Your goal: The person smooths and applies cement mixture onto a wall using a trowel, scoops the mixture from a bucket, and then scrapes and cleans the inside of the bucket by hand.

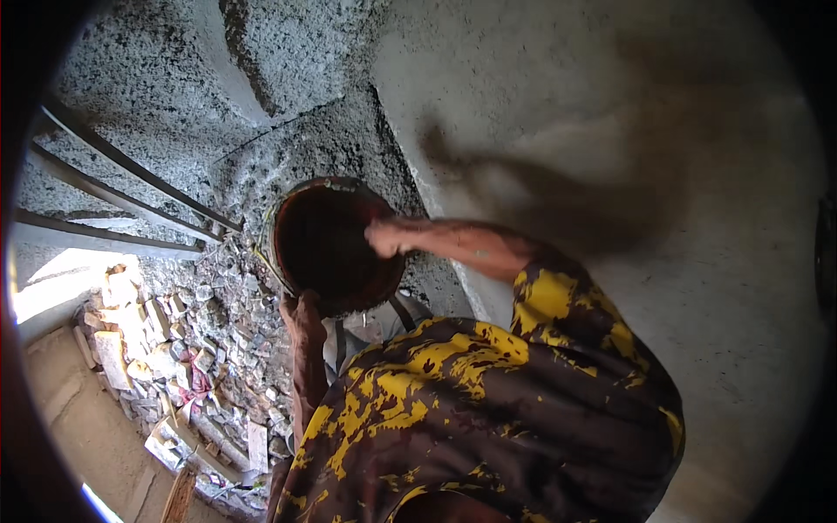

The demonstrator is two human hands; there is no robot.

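A round bucket (336, 253) with a dark, reddish-brown inside is in front of me, its wide mouth turned up toward my view. My left hand (302, 315) is at the near left part of its rim, with the fingers closed over the edge. Across the right side of the mouth reaches my right hand (385, 237), its fingers curled into a fist. Whether that fist grips the rim or some small thing is hidden. The bottom of the bucket is too dark to make out.
Broken bricks and rubble (183, 349) cover the ground at left. Several long bars (131, 187) slant in from the left toward the bucket. A smooth grey plastered surface (610, 174) fills the right, with my arm's shadow on it. Rough grey masonry (174, 78) lies beyond.
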